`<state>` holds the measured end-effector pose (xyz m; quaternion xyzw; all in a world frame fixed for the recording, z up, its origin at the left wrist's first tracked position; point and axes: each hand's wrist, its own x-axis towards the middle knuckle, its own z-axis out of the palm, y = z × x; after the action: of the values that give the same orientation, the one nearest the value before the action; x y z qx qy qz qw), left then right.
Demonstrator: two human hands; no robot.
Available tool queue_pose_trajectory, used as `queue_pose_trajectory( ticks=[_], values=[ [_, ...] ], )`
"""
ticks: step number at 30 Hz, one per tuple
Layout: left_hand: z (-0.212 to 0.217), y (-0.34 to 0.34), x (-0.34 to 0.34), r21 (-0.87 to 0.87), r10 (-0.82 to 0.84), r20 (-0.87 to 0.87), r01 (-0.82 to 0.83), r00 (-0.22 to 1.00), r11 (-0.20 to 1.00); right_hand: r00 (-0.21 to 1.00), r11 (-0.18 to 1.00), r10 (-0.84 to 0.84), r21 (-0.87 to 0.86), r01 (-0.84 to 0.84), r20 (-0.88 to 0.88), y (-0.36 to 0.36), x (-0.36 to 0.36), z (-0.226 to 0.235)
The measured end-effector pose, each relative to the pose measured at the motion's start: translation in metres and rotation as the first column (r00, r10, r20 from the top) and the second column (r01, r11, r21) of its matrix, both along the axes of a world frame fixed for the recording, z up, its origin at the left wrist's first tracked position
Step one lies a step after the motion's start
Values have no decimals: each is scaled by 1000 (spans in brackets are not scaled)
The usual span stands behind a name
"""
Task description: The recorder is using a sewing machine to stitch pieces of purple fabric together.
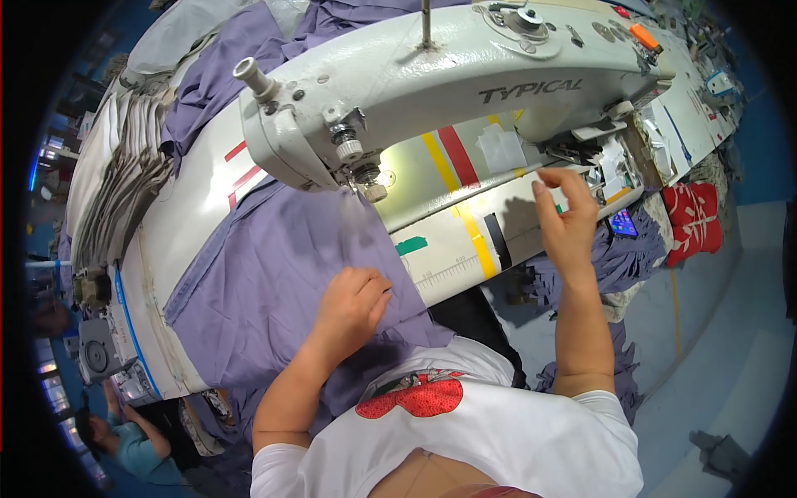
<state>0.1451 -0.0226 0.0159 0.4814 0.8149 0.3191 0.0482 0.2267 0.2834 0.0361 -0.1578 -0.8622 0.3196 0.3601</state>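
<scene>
Purple cloth [266, 274] lies across the left part of the sewing machine bed and hangs down over my lap. My left hand [353, 307] rests on it near the front edge, fingers curled in and closed on the fabric. The white sewing machine [398, 100] has its needle and presser area [363, 187] at the cloth's far edge, where a lamp lights the bed. My right hand [569, 216] is raised over the right side of the bed, away from the cloth. Its fingers and thumb curve loosely, and I see nothing between them.
A stack of light cloth pieces [124, 166] stands at the left, with more purple fabric [220, 75] behind the machine. Small tools lie in a tray [614, 170] at the right. Beyond it are a lit phone [622, 223] and red cloth [693, 220]. Another person [137, 448] sits at the lower left.
</scene>
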Motion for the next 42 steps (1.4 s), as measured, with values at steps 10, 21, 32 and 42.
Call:
queue_pose_trajectory(
  ticks=[10, 21, 32, 42],
  values=[
    [4, 19, 6, -17, -51, -8, 51, 999, 999, 947, 953, -258, 209, 218, 192, 23, -34, -56],
    [7, 18, 8, -28, 3, 120, 0, 993, 1000, 981, 975, -187, 131, 180, 44, 8, -35, -48],
    [-6, 69, 12, 291, -201, 955, -553, 218, 781, 968, 971, 237, 38, -235, -84, -121, -2, -33],
    [-12, -27, -9, 283, 156, 867, -726, 473, 627, 845, 836, 530, -208, -508, 70, -140, 62, -62]
  ],
)
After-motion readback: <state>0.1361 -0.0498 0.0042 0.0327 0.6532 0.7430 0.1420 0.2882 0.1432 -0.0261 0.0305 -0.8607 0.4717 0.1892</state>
